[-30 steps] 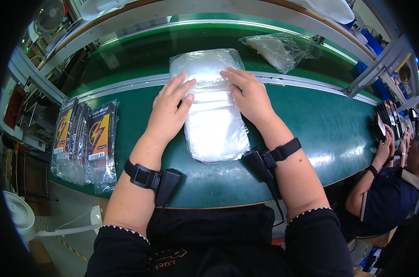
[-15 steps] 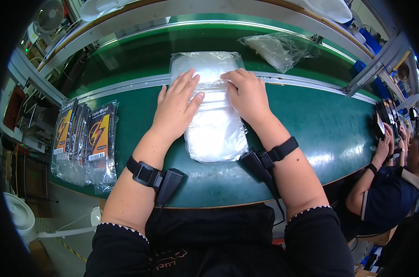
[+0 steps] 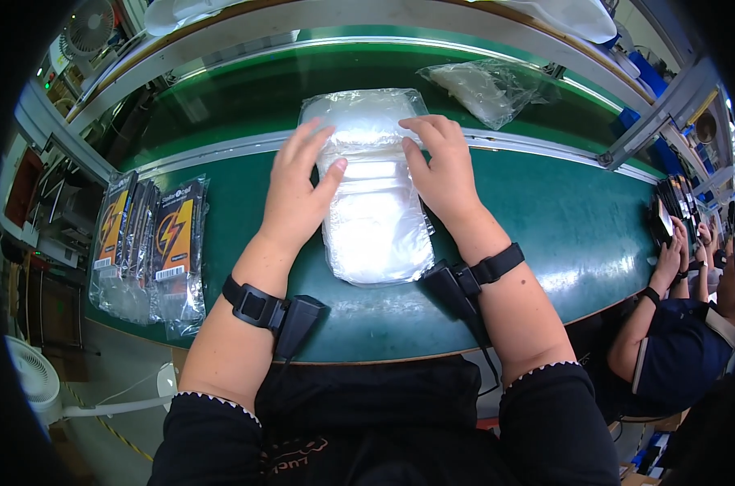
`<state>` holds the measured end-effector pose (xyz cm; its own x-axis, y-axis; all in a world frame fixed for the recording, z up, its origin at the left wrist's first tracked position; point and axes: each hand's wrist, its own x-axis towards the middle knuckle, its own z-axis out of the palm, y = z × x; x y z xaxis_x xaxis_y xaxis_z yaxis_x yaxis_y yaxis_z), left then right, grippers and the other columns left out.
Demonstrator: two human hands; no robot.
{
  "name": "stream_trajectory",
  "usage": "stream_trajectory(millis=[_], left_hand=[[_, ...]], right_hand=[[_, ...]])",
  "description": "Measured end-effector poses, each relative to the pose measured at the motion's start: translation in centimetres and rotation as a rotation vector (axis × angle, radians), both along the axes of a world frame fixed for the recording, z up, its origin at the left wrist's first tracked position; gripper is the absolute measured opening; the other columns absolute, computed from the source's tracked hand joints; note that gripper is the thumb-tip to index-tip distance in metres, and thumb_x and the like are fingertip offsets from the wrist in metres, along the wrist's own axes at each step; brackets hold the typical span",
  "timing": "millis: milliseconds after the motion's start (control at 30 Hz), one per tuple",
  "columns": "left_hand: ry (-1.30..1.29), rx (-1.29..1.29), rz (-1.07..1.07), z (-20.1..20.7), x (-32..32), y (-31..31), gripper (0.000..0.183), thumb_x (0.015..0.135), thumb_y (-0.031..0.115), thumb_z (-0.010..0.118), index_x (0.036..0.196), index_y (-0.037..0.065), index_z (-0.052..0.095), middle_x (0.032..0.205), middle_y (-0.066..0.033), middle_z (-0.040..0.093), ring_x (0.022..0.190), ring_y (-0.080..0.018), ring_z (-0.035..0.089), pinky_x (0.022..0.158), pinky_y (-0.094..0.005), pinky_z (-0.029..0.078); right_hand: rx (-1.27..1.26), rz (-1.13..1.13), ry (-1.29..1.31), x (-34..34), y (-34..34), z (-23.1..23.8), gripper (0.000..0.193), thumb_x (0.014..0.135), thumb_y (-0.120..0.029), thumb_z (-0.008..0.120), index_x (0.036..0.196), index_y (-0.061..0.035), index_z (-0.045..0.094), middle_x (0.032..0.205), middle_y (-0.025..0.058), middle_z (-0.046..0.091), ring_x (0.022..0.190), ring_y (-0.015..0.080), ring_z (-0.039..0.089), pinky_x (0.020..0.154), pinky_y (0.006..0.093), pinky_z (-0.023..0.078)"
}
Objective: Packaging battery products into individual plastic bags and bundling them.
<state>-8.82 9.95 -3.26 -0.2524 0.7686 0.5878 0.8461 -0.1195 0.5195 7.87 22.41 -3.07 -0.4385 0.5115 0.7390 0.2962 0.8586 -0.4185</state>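
A stack of clear plastic bags [image 3: 377,231] lies flat on the green table in front of me, its far end reaching over the metal rail. My left hand [image 3: 299,182] is at the stack's left edge, fingers apart and thumb over the plastic. At the right edge is my right hand [image 3: 440,166], its fingers curved and parted from the thumb. Neither hand grips anything. Whether the fingertips touch the plastic, I cannot tell. Each wrist wears a black strap with a black device.
Bagged black-and-orange packages [image 3: 177,231] stand at the left of the green table [image 3: 538,219]. A crumpled clear bag [image 3: 485,89] lies beyond the metal rail [image 3: 529,146]. A shelf spans overhead. At far right a co-worker's hands [image 3: 671,255] hold a dark item beside stacked packages.
My left hand has drawn back left from the middle of the bags to their edge. The right hand's fingers have opened a little and shifted slightly. The stack lies nearly where it was.
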Motion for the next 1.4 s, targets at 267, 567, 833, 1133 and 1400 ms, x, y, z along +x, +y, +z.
stream_trajectory(millis=[267,567,833,1133,1400], left_hand=[[-0.316,-0.054,0.255,1.1,-0.3,-1.4,0.032,0.082,0.028,0.066,0.071,-0.001,0.060,0.058,-0.0080,0.055,0.050,-0.0169,0.050,0.050,-0.0303,0.040],[-0.253,-0.441,0.214,0.7,-0.2,-1.3,0.038,0.074,0.038,0.071,0.064,0.003,0.058,0.057,-0.0085,0.056,0.052,-0.0207,0.053,0.051,-0.0319,0.041],[-0.254,-0.450,0.212,0.6,-0.2,-1.3,0.038,0.073,0.037,0.071,0.064,0.003,0.057,0.056,-0.0085,0.055,0.051,-0.0212,0.053,0.051,-0.0325,0.042],[-0.200,-0.151,0.042,1.7,1.2,-1.3,0.021,0.072,0.016,0.073,0.073,0.001,0.059,0.071,-0.0051,0.057,0.064,-0.0160,0.051,0.058,-0.0276,0.042],[-0.043,-0.130,-0.235,0.8,0.7,-1.3,0.027,0.074,0.012,0.070,0.099,0.002,0.068,0.110,-0.0099,0.063,0.106,-0.0263,0.054,0.094,-0.0351,0.041]], right_hand=[[-0.270,-0.063,-0.195,0.4,-0.9,0.7,0.023,0.081,-0.022,0.061,0.069,-0.0020,0.060,0.066,0.0135,0.060,0.064,0.0319,0.059,0.059,0.0391,0.046],[-0.384,-0.030,-0.395,0.4,-0.9,0.6,0.032,0.076,-0.032,0.067,0.068,-0.0017,0.060,0.065,0.0144,0.061,0.064,0.0323,0.060,0.060,0.0397,0.046],[-0.397,-0.020,-0.402,0.4,-1.0,0.7,0.032,0.075,-0.031,0.068,0.069,-0.0018,0.058,0.065,0.0146,0.060,0.064,0.0330,0.059,0.060,0.0410,0.046],[-0.010,0.124,-0.116,0.2,-1.3,0.6,0.010,0.069,-0.009,0.069,0.072,-0.0040,0.061,0.079,0.0087,0.060,0.080,0.0287,0.057,0.069,0.0379,0.047],[0.015,0.343,-0.193,-0.1,-1.1,0.0,0.017,0.068,-0.012,0.069,0.083,-0.0050,0.069,0.087,0.0081,0.065,0.084,0.0277,0.060,0.077,0.0369,0.048]])
